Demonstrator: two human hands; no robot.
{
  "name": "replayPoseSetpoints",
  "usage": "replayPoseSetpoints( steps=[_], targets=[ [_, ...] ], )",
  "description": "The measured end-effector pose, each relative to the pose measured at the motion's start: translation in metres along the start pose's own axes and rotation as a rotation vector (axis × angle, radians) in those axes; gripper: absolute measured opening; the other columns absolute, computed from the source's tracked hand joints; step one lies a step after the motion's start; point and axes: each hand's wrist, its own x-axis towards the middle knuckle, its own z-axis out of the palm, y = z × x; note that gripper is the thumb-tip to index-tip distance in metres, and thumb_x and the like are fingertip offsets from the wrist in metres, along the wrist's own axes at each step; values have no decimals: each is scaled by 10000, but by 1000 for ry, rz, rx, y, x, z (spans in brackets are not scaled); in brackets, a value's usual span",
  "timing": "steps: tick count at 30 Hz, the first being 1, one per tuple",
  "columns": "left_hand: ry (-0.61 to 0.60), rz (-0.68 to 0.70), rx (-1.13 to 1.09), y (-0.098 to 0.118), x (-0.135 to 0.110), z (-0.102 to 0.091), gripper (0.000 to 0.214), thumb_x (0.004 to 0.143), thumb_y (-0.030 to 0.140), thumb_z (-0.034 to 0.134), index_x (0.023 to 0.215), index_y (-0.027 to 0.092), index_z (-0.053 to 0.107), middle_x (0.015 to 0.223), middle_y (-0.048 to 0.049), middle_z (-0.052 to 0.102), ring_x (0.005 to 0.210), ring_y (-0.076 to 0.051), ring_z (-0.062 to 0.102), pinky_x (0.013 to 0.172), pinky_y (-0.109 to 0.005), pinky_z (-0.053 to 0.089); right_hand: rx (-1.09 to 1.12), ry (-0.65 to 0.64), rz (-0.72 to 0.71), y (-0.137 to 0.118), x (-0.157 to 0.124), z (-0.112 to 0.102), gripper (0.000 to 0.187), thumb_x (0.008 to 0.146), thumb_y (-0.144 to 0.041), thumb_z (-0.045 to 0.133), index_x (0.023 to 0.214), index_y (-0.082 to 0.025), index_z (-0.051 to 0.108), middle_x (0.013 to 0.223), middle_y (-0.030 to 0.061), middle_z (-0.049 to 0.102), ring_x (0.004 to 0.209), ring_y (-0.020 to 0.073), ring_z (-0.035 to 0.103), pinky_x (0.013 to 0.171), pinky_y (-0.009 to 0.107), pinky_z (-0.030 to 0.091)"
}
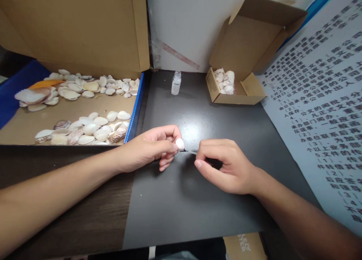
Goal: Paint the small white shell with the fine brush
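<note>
My left hand [158,145] pinches a small white seashell [179,143] between thumb and forefinger, above the dark mat. From the right, my right hand [223,165] is closed round a thin, pale stick-like tool [192,152]. The tool's narrow dark tip meets the lower edge of the shell; whether it is a brush is too small to tell. Most of its handle is hidden in my fingers. Beyond both hands a small clear bottle [175,84] with a white label stands upright, no cap on it.
At the left lies a large blue-edged cardboard box [93,103] with seashells [90,130] in two rows. An open small carton [237,97] at the back right holds more white shells [224,80]. A large printed sheet [319,101] runs along the right of the dark mat [169,211].
</note>
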Motion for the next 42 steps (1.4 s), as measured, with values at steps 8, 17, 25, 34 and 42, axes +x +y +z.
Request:
replayPoseSetpoints(
  steps=[8,17,25,34,42],
  targets=[
    [1,1,8,1,1,0,73,848,131,570,823,180,521,534,72,488,455,-69,457,462,-183,450,20,-13,-25,0,0,0,220,867,-112,561,650,-142,553,596,-21,495,542,70,401,538,215,321],
    [3,-3,-5,2,0,1,80,840,139,576,809,181,516,526,75,477,451,-70,449,456,-183,443,7,-16,-13,0,0,1,232,871,-122,557,643,-153,527,599,-27,477,546,72,400,540,214,316],
    [14,-9,-14,0,0,1,125,829,140,590,766,182,491,516,69,492,446,-68,454,448,-174,438,50,-38,-50,0,-1,1,210,864,-131,567,656,-151,547,604,-23,498,548,74,412,542,215,325],
    [11,-3,-24,1,0,1,139,835,146,596,761,185,485,524,71,494,450,-67,454,450,-175,439,2,-73,20,1,-1,1,204,889,-146,556,688,-145,590,617,-9,541,559,83,451,559,220,349],
    [4,0,-18,1,0,0,136,837,135,590,763,185,487,528,71,499,454,-66,462,458,-173,441,33,-55,-16,0,-1,1,143,871,-134,569,733,-155,601,657,-11,553,575,84,459,565,215,364]
  ],
)
